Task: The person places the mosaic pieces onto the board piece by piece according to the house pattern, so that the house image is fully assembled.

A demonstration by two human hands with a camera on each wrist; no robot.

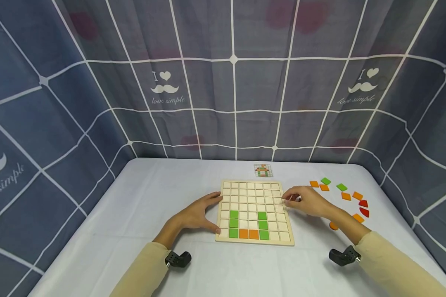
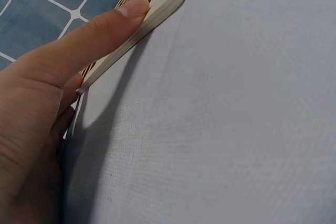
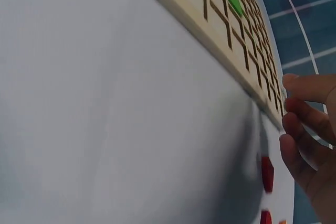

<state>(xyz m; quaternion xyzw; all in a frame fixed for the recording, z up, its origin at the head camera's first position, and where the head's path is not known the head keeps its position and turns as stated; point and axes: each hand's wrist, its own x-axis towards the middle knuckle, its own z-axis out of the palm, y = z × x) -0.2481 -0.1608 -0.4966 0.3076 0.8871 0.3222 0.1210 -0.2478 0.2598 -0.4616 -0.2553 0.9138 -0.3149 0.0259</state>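
Observation:
A square wooden grid board (image 1: 255, 242) lies on the white table. Green square tiles (image 1: 233, 223) stand in two columns in its near part, with two orange square tiles (image 1: 248, 234) between them in the nearest row. My left hand (image 1: 195, 213) rests along the board's left edge, thumb and fingers spread apart; in the left wrist view the thumb (image 2: 100, 32) lies on the rim. My right hand (image 1: 307, 201) is at the board's right edge, its fingers loosely bent. The right wrist view shows no piece between the fingertips (image 3: 294, 106).
Loose orange (image 1: 346, 196), green (image 1: 342, 187) and red pieces (image 1: 364, 212) lie scattered on the right side, some near my right forearm. A small pattern card (image 1: 263, 170) lies beyond the board. Dark checked curtains (image 1: 208, 132) surround the table.

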